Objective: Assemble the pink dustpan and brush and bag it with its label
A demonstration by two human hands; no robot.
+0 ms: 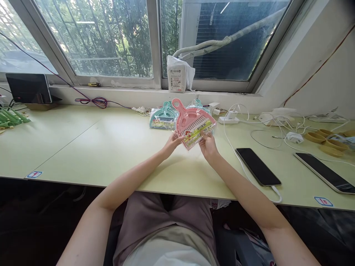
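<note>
Between my two hands is a pink mini dustpan and brush set (192, 117) in a clear plastic wrapper, tilted, with its looped handle pointing up and to the left. My left hand (172, 145) grips its lower left edge, and my right hand (208, 145) pinches the lower right corner over the printed label. Just behind it, a teal dustpan set (163, 117) lies wrapped on the table. Another teal dustpan set (198, 103) is mostly hidden by the pink one.
A phone (258, 167) on a cable and a tablet (325, 171) lie to the right, near white chargers (230, 117) and tangled cords. Yellow rings (327, 140) sit at the far right. A dark screen (29, 88) stands at the left, and a tissue pack (177, 78) on the sill.
</note>
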